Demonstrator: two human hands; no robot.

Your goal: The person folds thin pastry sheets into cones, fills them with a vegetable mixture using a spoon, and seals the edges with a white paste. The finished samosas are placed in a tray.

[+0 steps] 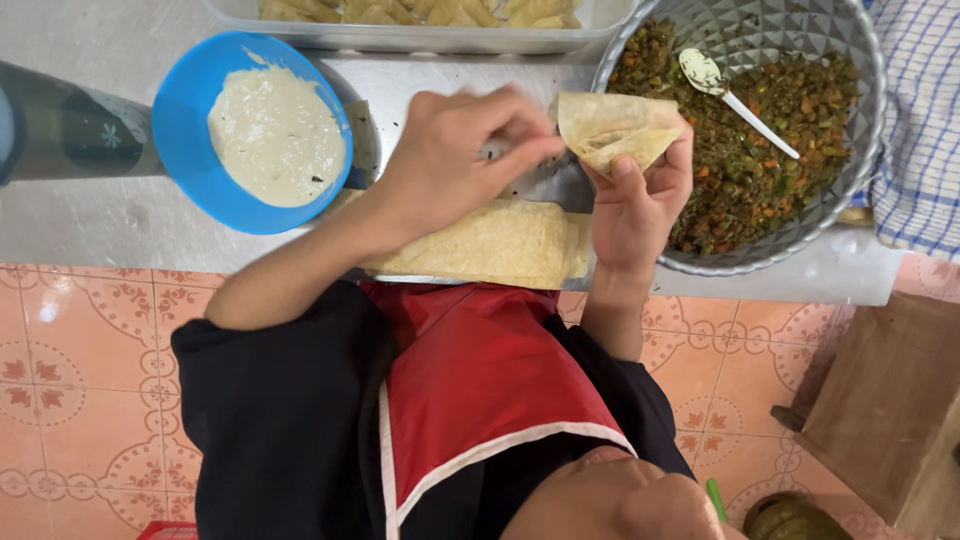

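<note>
My right hand (632, 205) holds a thin pale pastry sheet (618, 128) folded into a cone, just in front of a patterned metal bowl (850, 50). My left hand (450, 150) reaches over from the left, and its fingertips pinch the cone's left edge. The bowl holds a green and orange minced filling (760, 170) with a white spoon (735, 95) lying in it. A stack of flat pastry sheets (490, 245) lies on the metal counter (100, 215) under my forearms.
A blue bowl of white paste (250, 130) stands left of my hands. A clear container of folded pastries (420, 15) sits at the far edge. A checked cloth (920, 130) lies right, a dark cylinder (60, 125) left, a wooden stool (890, 400) on the tiled floor.
</note>
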